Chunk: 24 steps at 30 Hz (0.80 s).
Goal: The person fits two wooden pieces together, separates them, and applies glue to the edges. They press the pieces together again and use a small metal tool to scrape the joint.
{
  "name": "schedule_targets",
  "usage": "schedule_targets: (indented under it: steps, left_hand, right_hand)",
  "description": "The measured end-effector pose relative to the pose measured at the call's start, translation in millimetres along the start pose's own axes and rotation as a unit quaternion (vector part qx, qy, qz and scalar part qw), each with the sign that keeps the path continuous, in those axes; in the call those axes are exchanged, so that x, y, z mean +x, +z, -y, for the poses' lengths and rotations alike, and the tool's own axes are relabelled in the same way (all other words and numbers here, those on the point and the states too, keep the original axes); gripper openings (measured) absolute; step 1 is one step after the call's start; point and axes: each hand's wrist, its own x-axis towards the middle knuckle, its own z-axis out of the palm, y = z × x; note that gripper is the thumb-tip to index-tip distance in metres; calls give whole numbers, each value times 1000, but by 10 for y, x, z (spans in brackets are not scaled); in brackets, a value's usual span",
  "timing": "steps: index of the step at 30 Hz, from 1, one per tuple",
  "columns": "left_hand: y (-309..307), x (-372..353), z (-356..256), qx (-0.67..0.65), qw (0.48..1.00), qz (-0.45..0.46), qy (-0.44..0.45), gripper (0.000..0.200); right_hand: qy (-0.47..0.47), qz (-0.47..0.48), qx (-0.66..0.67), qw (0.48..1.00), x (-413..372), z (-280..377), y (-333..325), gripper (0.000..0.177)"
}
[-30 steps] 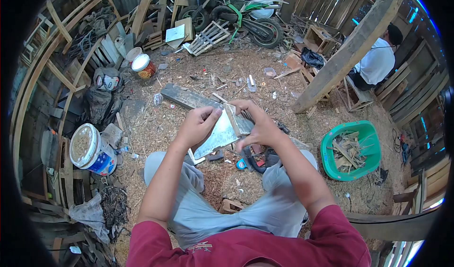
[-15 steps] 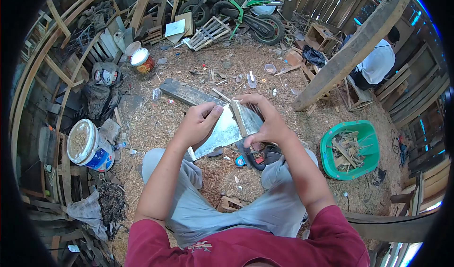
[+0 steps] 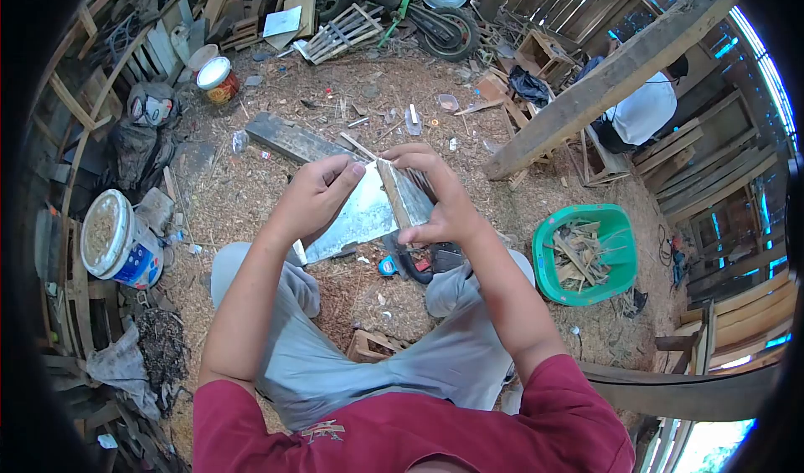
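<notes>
Between my hands, above my knees, is a shiny piece of sheet metal (image 3: 356,218) with a wooden strip (image 3: 393,193) running along it. My left hand (image 3: 314,197) is closed on the sheet's upper left edge, with thumb and forefinger together. On the other side, my right hand (image 3: 437,197) wraps round the strip and the metal behind it, thumb low and fingers over the top. Its fingertips are partly hidden. Beneath the sheet lie a black curved handle (image 3: 409,261) and a small blue object (image 3: 388,266). A dark wooden beam (image 3: 293,138) rests on the floor beyond.
At the right stands a green tub (image 3: 624,276) of wood scraps. White buckets (image 3: 126,239) (image 3: 218,81) stand at the left. A slanting post (image 3: 603,96) rises at the right, with a seated person (image 3: 643,109) behind it. A motorbike (image 3: 435,25) is at the back. Shavings cover the floor.
The view has swung, so the surroundings appear further left and slightly higher. Both hands keep their hold on the sheet metal and strip, which are tilted slightly differently.
</notes>
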Motion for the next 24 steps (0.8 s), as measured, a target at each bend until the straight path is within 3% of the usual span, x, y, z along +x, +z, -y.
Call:
schedule_targets:
  steps: [24]
  left_hand:
    - [41, -112, -176, 77, 996, -13, 32, 39]
  right_hand:
    - [-32, -19, -19, 999, -138, 34, -1, 97]
